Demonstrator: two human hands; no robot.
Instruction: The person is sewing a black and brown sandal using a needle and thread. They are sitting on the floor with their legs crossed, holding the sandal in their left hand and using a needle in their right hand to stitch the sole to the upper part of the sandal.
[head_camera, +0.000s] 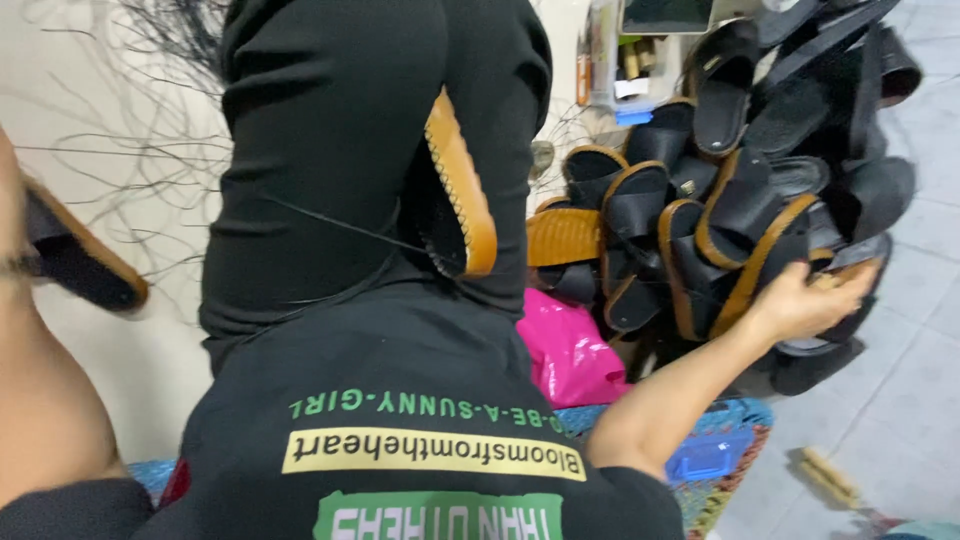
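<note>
Item: right hand (812, 296), fingers loosely curled on a tan-edged black sandal (745, 262) in the heap (800, 130). Left hand out of view, grip untellable. Advice: pinch one sole edge, lift clear of neighbours.

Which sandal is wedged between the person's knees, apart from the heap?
The tan-soled sandal standing on edge between the black-clad legs; the rest lie in the pile that the right hand reaches.

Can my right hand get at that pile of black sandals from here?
Probably yes: the right hand is already at the near edge of the sandal pile, with nothing between them.
</note>
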